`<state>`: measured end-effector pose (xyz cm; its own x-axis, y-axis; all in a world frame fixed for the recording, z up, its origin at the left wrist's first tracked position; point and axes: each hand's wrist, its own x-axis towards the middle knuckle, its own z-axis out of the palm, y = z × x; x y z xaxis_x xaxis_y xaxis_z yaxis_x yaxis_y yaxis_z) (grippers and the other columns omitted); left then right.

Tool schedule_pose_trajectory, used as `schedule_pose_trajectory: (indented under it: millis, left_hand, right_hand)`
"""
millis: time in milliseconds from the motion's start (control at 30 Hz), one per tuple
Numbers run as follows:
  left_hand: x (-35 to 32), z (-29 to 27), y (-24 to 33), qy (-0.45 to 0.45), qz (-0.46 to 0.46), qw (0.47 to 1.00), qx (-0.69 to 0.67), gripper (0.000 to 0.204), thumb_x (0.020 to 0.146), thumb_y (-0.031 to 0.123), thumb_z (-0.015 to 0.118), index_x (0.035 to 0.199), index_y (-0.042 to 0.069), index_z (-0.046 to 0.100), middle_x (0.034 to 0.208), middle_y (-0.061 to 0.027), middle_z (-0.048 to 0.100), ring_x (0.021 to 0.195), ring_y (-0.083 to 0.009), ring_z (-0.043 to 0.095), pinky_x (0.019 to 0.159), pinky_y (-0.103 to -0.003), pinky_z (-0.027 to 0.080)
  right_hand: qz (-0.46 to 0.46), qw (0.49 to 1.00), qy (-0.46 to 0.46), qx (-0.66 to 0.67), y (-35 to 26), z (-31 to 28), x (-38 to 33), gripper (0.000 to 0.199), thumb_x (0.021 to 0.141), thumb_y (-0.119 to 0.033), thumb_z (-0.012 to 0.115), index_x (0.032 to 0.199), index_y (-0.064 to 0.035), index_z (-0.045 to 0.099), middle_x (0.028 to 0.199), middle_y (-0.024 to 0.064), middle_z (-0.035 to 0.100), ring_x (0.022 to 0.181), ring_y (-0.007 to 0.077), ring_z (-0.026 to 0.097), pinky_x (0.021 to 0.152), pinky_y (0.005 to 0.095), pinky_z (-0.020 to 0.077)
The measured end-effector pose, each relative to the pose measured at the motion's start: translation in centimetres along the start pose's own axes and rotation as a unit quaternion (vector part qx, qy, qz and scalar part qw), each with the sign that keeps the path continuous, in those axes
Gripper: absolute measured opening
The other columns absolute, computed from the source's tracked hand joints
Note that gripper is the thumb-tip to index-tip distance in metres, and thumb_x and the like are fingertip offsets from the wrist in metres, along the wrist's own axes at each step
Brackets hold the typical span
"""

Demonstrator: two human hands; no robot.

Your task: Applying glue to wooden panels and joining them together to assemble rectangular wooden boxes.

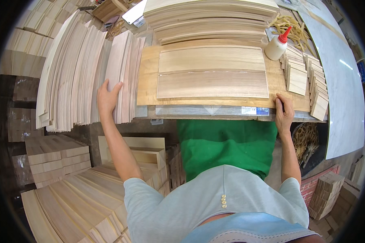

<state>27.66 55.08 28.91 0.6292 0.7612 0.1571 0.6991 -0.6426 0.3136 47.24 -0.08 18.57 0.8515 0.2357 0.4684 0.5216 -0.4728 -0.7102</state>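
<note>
My left hand (107, 98) lies on a leaning row of thin pale boards, thumb and fingers gripping a thin wooden board (118, 54) across its face. Before me, a yellowish plywood work board (149, 81) bears two wide thin panels, the far panel (211, 59) and the near panel (213, 84), meeting along a narrow seam. At the work board's near right edge is my right hand (285, 111), its fingers curled in; whether they pinch anything cannot be made out. Just beyond the panels' right end stands a white squeeze bottle (275, 47) with a red nozzle.
Small wooden pieces (297, 79) lie overlapped in rows at the right. A high stack of boards (211, 24) rises behind the panels. More thin boards (75, 73) stand packed at the left. Rubber bands (294, 29) lie at the far right, beside a grey sheet surface (340, 81).
</note>
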Motion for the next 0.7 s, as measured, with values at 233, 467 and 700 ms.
schedule_pose_trajectory:
  millis: [233, 467, 700]
  left_hand:
    - [-0.9, -0.2, 1.7, 0.013, -0.005, 0.999, 0.048, 0.077, 0.075, 0.050, 0.070, 0.132, 0.000, 0.053, 0.129, -0.0277, 0.053, 0.122, -0.0389, 0.050, 0.102, -0.045, 0.039]
    - [-0.1, 0.0, 0.4, 0.021, 0.009, 1.000, -0.019, 0.076, 0.074, 0.048, 0.072, 0.128, -0.003, 0.055, 0.124, -0.0287, 0.057, 0.118, -0.0397, 0.054, 0.100, -0.044, 0.041]
    - [-0.2, -0.3, 0.8, 0.024, 0.012, 1.000, -0.009, 0.073, 0.075, 0.043, 0.072, 0.127, -0.006, 0.055, 0.122, -0.0299, 0.058, 0.116, -0.0391, 0.056, 0.099, -0.042, 0.042]
  right_hand:
    - [-0.004, 1.000, -0.002, 0.004, -0.2, -0.1, 0.1, 0.015, 0.091, -0.002, 0.061, 0.105, 0.0017, 0.065, 0.089, 0.0112, 0.065, 0.082, 0.0209, 0.062, 0.075, 0.0288, 0.0478]
    - [-0.008, 1.000, -0.001, 0.004, 0.1, 0.1, 0.0, 0.016, 0.090, -0.001, 0.061, 0.105, 0.0019, 0.065, 0.089, 0.0113, 0.066, 0.083, 0.0205, 0.063, 0.076, 0.0288, 0.0483]
    - [0.000, 1.000, 0.003, 0.005, 0.2, 0.1, 0.0, 0.015, 0.090, -0.001, 0.062, 0.104, 0.0018, 0.066, 0.089, 0.0113, 0.066, 0.082, 0.0206, 0.062, 0.075, 0.0288, 0.0481]
